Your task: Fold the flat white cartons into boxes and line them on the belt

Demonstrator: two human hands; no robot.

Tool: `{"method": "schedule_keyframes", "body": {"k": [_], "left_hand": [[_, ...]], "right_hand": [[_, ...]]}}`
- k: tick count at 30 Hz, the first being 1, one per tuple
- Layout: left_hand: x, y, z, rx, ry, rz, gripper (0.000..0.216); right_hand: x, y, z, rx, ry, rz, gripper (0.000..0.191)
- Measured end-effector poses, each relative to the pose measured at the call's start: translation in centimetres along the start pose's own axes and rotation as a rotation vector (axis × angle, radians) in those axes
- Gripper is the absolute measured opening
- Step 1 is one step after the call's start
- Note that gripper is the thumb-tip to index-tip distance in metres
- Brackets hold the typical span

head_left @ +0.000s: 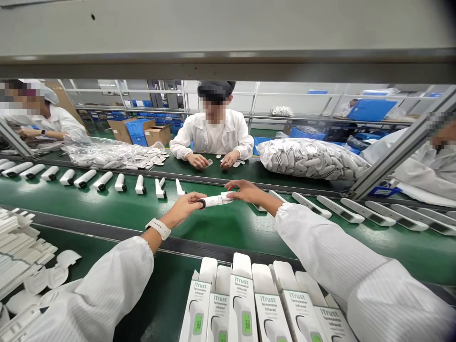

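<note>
A white infrared thermometer (214, 201) is held level between both hands above the green conveyor belt (221, 223). My left hand (185, 207) pinches its dark-tipped end; a white watch sits on that wrist. My right hand (245, 191) grips the other end with curled fingers. More white thermometers lie in a row on the belt to the left (84, 179) and to the right (377, 213). Several open white "iTrust" boxes (242, 304) stand upright below my arms.
Flat white carton blanks (24, 251) are piled at the left. Across the belt a person in a white coat (213, 135) handles small white parts, with clear bags of parts on either side (309, 159). Other people sit far left and far right. A slanted metal frame bar (402, 147) crosses at the right.
</note>
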State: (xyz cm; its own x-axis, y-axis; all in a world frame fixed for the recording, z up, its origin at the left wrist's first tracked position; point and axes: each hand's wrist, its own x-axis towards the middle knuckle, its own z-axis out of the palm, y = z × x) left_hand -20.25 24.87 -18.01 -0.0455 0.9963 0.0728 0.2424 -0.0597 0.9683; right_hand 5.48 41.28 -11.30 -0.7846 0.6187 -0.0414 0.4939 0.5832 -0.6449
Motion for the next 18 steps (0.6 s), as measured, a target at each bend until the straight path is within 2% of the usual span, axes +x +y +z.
{"method": "schedule_keyframes", "body": {"k": [4, 10, 12, 14, 18], "left_hand": [[-0.4, -0.7, 0.0, -0.108, -0.005, -0.022, 0.04], [-0.1, -1.1, 0.4, -0.228, 0.028, -0.001, 0.041], [-0.2, -0.9, 0.3, -0.242, 0.013, 0.001, 0.04], [-0.4, -0.7, 0.1, -0.243, -0.003, 0.002, 0.039], [-0.9, 0.1, -0.2, -0.224, -0.032, 0.014, 0.04]], "right_hand": [[-0.3, -0.7, -0.4, -0.024, -0.109, 0.018, 0.029], [-1.3, -1.8, -0.5, -0.003, -0.059, 0.016, 0.034], [-1.5, -1.9, -0.7, 0.026, -0.079, 0.016, 0.038], [-1.5, -2.0, -1.0, 0.052, -0.16, 0.025, 0.039], [-1.1, -1.6, -1.2, 0.073, -0.358, 0.049, 0.027]]}}
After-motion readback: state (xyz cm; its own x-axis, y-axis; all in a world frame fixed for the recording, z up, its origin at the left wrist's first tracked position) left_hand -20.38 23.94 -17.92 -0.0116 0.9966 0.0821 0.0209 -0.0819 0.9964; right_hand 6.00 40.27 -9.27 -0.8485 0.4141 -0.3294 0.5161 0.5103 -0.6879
